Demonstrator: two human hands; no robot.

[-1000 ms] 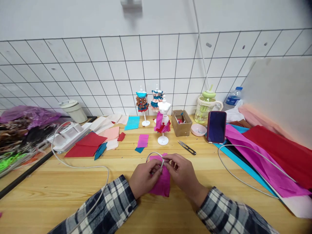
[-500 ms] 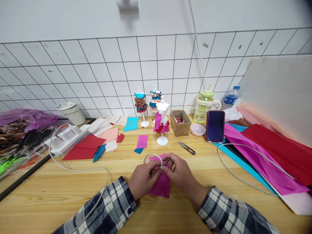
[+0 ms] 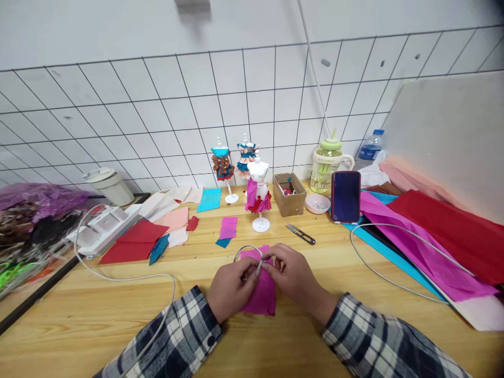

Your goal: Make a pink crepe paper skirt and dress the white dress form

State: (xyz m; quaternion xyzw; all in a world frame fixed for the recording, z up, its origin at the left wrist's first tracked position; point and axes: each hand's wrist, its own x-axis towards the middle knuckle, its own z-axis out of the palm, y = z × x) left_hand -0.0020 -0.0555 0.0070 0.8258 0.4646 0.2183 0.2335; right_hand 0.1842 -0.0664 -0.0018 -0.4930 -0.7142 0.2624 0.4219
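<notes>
A thin white cord (image 3: 247,247) makes a small loop in front of me, and both my hands pinch it where its ends meet. My left hand (image 3: 232,291) is closed, thumb and forefinger together on the cord. My right hand (image 3: 294,273) is also closed, its thumb and fingertips on the cord close beside the left fingertips. Beneath the hands a magenta piece of fabric (image 3: 264,298) lies flat on the wooden table. Just beyond stands a small white dress form (image 3: 258,172) with a magenta and red ruffled skirt (image 3: 260,203).
Thread snips (image 3: 301,234) lie right of the dress form, near a cardboard box (image 3: 291,203), a pink dish (image 3: 317,203) and a propped phone (image 3: 345,197). Fabric scraps (image 3: 134,241) and a power strip (image 3: 104,231) are left; larger cloths (image 3: 429,252) are right. White cable (image 3: 142,277) crosses the table.
The view has tilted and shifted slightly. Both hands keep their pinch on the cord, with only small finger movements; the fabric beneath stays put.
</notes>
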